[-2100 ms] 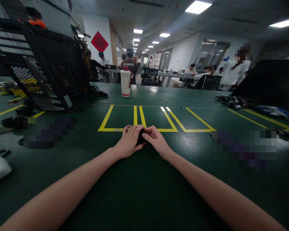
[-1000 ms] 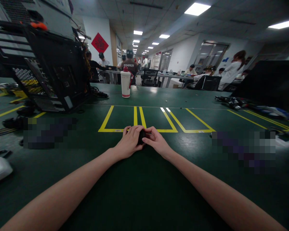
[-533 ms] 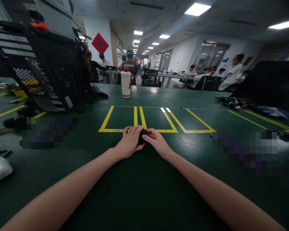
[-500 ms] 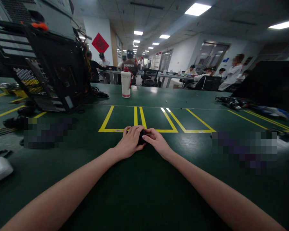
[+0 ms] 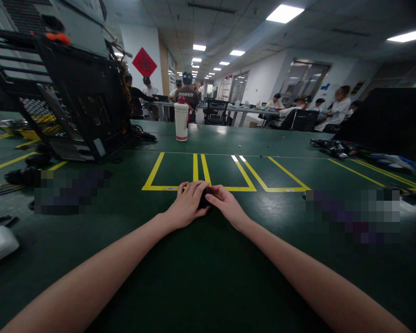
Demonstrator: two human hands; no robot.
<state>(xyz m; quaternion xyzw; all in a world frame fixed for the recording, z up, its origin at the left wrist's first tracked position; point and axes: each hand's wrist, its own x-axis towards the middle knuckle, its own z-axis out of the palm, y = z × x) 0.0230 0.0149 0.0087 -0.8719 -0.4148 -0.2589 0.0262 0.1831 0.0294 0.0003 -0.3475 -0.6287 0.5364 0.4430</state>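
A small black object (image 5: 204,199) rests at the middle of the green table (image 5: 208,268), mostly covered by fingers. My left hand (image 5: 189,203) wraps over it from the left, fingers curled across its top and thumb at its near side. From the right, my right hand (image 5: 227,206) holds the same object with thumb and fingertips. Just beyond both hands run yellow tape outlines (image 5: 232,188) on the tabletop. What the object is cannot be made out.
An open black computer case (image 5: 97,106) stands at the back left. Behind the tape is a white bottle (image 5: 181,122) with a red lid. Cables (image 5: 333,148) lie at the right, near a dark panel (image 5: 388,120). A white case (image 5: 0,245) sits far left.
My hands and the black object hold nearly the same position. In the background at the right, a standing person in white has shifted slightly.
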